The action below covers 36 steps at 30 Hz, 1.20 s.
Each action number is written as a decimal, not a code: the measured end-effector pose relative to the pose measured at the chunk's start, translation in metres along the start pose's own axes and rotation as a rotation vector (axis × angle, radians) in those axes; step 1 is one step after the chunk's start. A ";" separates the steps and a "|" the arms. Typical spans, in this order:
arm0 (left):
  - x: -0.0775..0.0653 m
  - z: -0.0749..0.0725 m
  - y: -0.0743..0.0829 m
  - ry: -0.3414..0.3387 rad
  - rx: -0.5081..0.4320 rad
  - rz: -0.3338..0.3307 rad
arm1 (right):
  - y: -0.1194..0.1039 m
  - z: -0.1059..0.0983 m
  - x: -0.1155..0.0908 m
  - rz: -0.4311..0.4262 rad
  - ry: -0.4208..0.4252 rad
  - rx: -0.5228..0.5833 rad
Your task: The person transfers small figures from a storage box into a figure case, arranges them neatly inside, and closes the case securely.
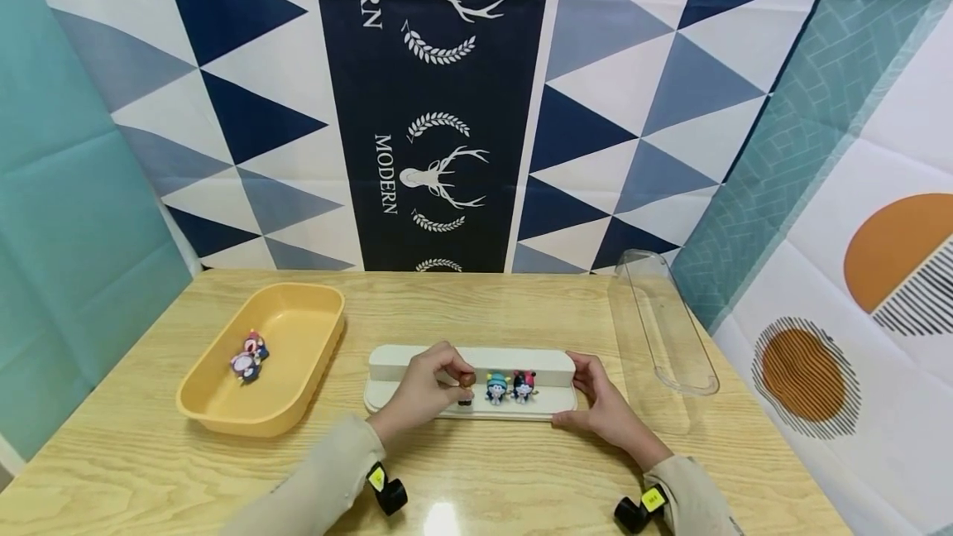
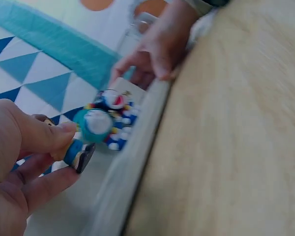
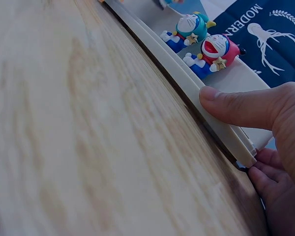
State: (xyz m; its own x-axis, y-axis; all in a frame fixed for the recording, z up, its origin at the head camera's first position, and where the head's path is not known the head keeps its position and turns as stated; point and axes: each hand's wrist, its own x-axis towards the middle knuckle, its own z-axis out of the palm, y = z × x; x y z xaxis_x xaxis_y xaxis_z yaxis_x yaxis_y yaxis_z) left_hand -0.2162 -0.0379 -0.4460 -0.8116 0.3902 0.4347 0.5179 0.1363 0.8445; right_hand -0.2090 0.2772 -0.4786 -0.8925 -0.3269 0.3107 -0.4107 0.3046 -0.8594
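Note:
My left hand [image 1: 425, 385] pinches a small figurine [image 1: 466, 388] with a brown top between thumb and fingers, over the left-middle part of a cream stepped display stand [image 1: 536, 360]. In the left wrist view the figurine [image 2: 74, 152] shows a blue band and dark base, tilted. My right hand [image 1: 601, 405] grips the stand's right end, its thumb [image 3: 231, 103] on the front edge. Two Doraemon-like figurines stand side by side on the lower step: one with a teal hat [image 3: 191, 27], one with a red hood [image 3: 219, 49]. Fingers hide part of the held figurine.
A yellow tray [image 1: 328, 304] at the left holds a couple of figurines [image 1: 249, 356] lying close together. At the right lies a clear plastic cover [image 1: 670, 329]. The wooden table [image 1: 506, 478] meets patterned cloth [image 1: 447, 189] at the back.

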 end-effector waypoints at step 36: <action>0.004 0.010 -0.001 0.050 0.892 0.339 | 0.000 0.000 0.001 0.012 -0.005 0.005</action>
State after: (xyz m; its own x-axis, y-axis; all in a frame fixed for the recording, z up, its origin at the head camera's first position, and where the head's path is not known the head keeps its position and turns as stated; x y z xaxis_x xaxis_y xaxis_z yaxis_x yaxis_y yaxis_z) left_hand -0.2170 -0.0271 -0.4483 -0.5801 0.5001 0.6430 0.7263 0.6749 0.1304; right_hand -0.2095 0.2771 -0.4781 -0.8965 -0.3279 0.2980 -0.3988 0.3037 -0.8653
